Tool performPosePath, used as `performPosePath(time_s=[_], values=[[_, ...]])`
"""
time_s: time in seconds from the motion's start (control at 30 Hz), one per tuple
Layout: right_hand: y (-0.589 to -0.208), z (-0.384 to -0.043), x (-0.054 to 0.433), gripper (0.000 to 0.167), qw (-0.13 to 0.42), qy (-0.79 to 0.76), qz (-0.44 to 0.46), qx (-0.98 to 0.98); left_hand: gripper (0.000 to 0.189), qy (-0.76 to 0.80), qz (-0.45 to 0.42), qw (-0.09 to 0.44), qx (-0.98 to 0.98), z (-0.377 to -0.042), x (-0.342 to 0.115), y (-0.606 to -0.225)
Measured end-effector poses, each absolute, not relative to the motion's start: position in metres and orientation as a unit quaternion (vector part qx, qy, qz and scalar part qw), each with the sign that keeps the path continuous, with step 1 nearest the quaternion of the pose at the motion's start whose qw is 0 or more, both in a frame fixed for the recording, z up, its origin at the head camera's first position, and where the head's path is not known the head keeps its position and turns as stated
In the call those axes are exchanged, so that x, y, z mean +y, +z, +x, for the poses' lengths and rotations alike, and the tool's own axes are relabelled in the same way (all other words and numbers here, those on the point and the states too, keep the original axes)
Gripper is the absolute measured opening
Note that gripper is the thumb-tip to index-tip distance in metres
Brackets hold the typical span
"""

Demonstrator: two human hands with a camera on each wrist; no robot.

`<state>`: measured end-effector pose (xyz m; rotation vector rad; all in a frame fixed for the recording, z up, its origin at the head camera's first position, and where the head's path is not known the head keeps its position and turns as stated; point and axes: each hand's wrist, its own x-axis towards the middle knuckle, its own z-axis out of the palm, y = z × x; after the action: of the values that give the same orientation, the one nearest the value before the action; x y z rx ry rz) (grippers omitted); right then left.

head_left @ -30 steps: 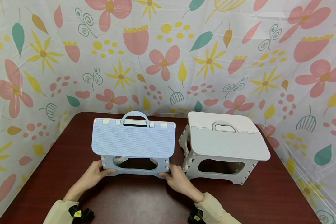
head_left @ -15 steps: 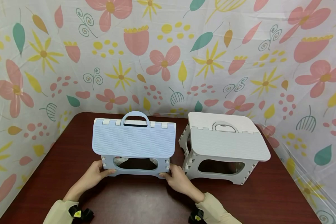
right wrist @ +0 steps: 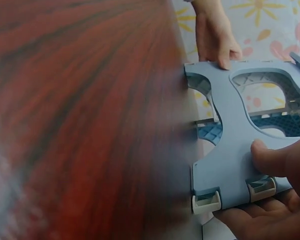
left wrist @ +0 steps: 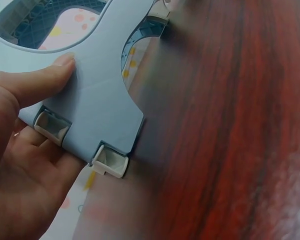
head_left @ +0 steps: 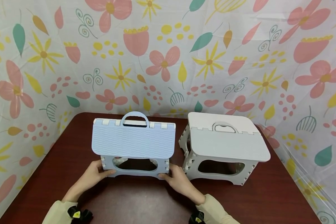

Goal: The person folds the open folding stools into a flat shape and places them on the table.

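Observation:
A light blue folding step stool (head_left: 133, 140) stands on the table, its top peaked along the middle hinge and its carry handle (head_left: 135, 115) sticking up. My left hand (head_left: 90, 178) grips the lower left corner of its front leg panel. In the left wrist view the thumb lies on the panel's face (left wrist: 97, 87), with the other fingers behind the edge. Opposite it, my right hand (head_left: 181, 183) holds the lower right corner the same way. The right wrist view shows that thumb pressed on the blue leg panel (right wrist: 230, 140) beside the white hinge clips (right wrist: 207, 202).
To the right, close to my right hand, a grey-white folding stool (head_left: 226, 140) stands unfolded with a flat top. Both stools are on a dark red-brown wooden table (head_left: 145, 202). Behind and beside it hangs a flower-patterned cloth (head_left: 168, 62).

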<state>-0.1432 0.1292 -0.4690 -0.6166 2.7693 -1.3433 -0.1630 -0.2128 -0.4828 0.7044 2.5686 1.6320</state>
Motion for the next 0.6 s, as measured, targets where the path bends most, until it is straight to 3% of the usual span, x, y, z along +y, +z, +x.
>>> performPosePath(time_s=[0.6], values=[[-0.463, -0.139, 0.126, 0.019, -0.049, -0.451, -0.161, 0.876, 0.02, 0.527, 0.178, -0.003, 0.831, -0.157, -0.217, -0.472]])
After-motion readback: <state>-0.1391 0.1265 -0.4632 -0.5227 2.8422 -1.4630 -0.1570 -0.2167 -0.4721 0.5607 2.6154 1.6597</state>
